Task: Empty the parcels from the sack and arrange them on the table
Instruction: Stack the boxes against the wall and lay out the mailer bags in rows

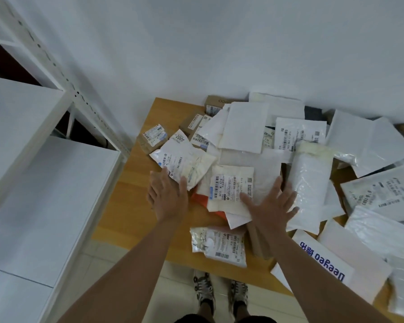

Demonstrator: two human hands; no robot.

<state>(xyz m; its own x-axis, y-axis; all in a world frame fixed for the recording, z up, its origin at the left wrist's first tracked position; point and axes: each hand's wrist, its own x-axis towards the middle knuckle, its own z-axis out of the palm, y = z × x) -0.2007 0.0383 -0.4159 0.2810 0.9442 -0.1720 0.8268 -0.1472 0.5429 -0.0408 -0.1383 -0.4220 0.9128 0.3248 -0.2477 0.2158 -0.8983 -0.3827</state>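
Parcels (261,164) overlapping on table (126,220), labels blurred, left hand (168,197) and right hand (271,206) fingers spread, empty

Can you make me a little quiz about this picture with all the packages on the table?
1. True or false: the left hand and the right hand are both spread open, gripping nothing.
2. What colour peeks out from under the cream labelled mailer bag between the hands? A) green B) orange C) purple
3. Fill in: the small brown cardboard boxes sit near the ____ side of the wooden table, beside the white metal shelf.

Key: 1 true; 2 B; 3 left.
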